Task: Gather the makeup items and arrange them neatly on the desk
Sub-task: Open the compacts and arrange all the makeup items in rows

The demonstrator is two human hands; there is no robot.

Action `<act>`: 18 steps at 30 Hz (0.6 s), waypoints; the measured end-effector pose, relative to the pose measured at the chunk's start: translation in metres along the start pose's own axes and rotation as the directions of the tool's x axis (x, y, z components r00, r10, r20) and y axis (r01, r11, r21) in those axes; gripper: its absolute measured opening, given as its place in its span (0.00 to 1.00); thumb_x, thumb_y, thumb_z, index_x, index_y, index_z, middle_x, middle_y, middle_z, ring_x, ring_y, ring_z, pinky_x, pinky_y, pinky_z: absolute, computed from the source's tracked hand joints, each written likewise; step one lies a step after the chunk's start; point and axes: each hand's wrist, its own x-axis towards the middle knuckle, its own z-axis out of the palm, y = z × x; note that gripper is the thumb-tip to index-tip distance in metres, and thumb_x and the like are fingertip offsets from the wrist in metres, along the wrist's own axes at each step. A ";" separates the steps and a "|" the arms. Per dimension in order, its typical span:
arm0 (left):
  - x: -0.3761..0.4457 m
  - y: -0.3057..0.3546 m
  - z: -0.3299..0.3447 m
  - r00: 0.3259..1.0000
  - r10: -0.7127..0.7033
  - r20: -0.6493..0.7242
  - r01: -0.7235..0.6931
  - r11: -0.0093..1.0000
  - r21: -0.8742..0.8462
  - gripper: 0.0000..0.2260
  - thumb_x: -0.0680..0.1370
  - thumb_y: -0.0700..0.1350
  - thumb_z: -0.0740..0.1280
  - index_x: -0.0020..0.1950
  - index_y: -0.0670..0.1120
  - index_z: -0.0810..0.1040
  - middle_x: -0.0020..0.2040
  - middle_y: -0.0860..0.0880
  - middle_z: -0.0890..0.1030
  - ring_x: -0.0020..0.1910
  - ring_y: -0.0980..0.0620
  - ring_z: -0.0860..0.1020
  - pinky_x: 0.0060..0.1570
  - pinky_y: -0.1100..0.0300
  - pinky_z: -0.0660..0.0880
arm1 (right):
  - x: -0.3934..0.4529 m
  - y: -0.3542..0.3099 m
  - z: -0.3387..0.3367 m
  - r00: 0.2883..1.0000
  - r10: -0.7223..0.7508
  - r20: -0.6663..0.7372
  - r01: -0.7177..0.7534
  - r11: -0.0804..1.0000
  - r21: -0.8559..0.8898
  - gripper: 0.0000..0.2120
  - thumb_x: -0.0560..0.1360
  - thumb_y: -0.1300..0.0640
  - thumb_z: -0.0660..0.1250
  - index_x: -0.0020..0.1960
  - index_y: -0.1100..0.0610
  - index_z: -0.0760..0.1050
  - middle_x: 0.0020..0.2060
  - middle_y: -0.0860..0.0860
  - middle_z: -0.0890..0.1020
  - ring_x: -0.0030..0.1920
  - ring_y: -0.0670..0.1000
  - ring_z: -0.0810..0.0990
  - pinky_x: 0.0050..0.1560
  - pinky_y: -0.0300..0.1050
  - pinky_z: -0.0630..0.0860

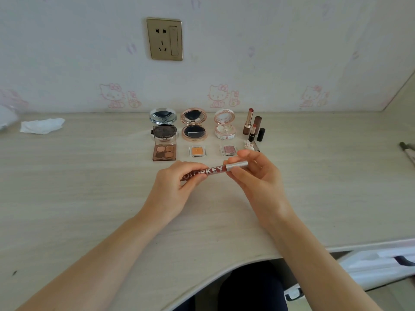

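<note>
I hold a lip gloss tube level above the desk. My left hand grips its dark red body. My right hand pinches its silver cap. Behind it the makeup stands in rows: a silver compact, a rose-gold compact and a pink compact, all open. In front of them lie a four-colour eyeshadow palette, an orange pan and a pink pan. Uncapped lipsticks and caps stand at the right.
A crumpled tissue lies at the far left of the desk. Pens stick in from the right edge. A wall socket sits above the compacts. The desk's front edge curves inward over my lap.
</note>
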 end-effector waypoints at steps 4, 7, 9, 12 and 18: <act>0.000 0.001 0.000 1.000 0.009 0.011 -0.009 1.000 0.003 0.09 0.75 0.43 0.70 0.54 0.49 0.83 0.47 0.54 0.83 0.47 0.60 0.79 0.48 0.72 0.71 | 0.001 0.000 0.002 0.998 0.049 -0.040 -0.049 0.999 0.006 0.08 0.73 0.63 0.71 0.52 0.61 0.78 0.46 0.56 0.83 0.50 0.54 0.83 0.52 0.46 0.80; 0.000 0.001 0.000 1.000 0.016 0.012 -0.016 1.000 0.012 0.09 0.75 0.43 0.70 0.54 0.49 0.83 0.47 0.54 0.83 0.47 0.60 0.79 0.49 0.71 0.72 | 0.001 0.001 0.002 0.997 0.053 -0.056 -0.054 0.998 -0.019 0.04 0.73 0.64 0.71 0.48 0.60 0.80 0.41 0.54 0.85 0.46 0.51 0.84 0.48 0.43 0.80; 0.000 0.001 0.000 1.000 0.000 0.008 0.000 1.000 0.006 0.08 0.75 0.43 0.71 0.54 0.49 0.83 0.47 0.54 0.83 0.47 0.60 0.79 0.48 0.71 0.71 | 0.000 0.001 0.001 0.999 0.037 -0.029 -0.037 0.999 -0.022 0.07 0.73 0.68 0.69 0.50 0.60 0.79 0.44 0.55 0.85 0.49 0.52 0.84 0.49 0.42 0.80; 0.000 0.000 -0.001 1.000 -0.013 -0.010 0.013 1.000 -0.012 0.09 0.75 0.42 0.71 0.54 0.49 0.83 0.47 0.55 0.83 0.46 0.62 0.79 0.46 0.74 0.70 | 0.000 0.000 0.000 1.000 0.023 -0.013 -0.023 1.000 -0.006 0.12 0.72 0.70 0.68 0.54 0.59 0.78 0.50 0.54 0.84 0.54 0.53 0.82 0.53 0.44 0.79; -0.002 0.002 0.000 1.000 0.007 0.007 -0.006 1.000 -0.021 0.08 0.75 0.43 0.70 0.54 0.49 0.82 0.47 0.54 0.83 0.48 0.59 0.80 0.49 0.69 0.73 | 0.000 0.001 0.002 0.994 0.092 -0.051 -0.094 0.995 -0.033 0.05 0.73 0.61 0.72 0.48 0.58 0.81 0.44 0.54 0.86 0.49 0.52 0.84 0.47 0.42 0.79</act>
